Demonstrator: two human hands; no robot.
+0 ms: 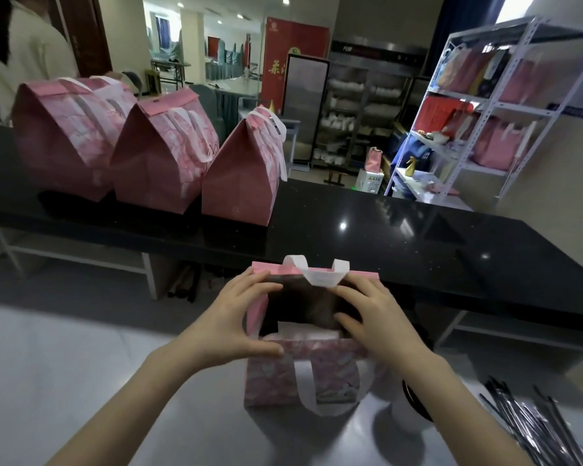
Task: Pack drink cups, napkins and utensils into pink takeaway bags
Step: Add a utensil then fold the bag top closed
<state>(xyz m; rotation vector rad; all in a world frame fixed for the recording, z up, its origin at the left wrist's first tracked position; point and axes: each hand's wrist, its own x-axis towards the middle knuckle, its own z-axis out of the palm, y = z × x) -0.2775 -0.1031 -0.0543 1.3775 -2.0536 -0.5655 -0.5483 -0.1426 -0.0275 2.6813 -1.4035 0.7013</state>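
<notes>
On the pale grey worktop (81,364), left hand (229,319) and right hand (374,317) curl fingers round opposite rims of the pink patterned white-handled takeaway bag (273,378), seemingly to close its mouth.

Head camera faces forward and down, close over the bag (270,373)

pink bag (303,375) open upright, white napkin (305,331) inside, three closed bags (155,153) behind

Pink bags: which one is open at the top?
The near bag gripped by the left hand and right hand; the three bags on the black counter are folded shut.
</notes>
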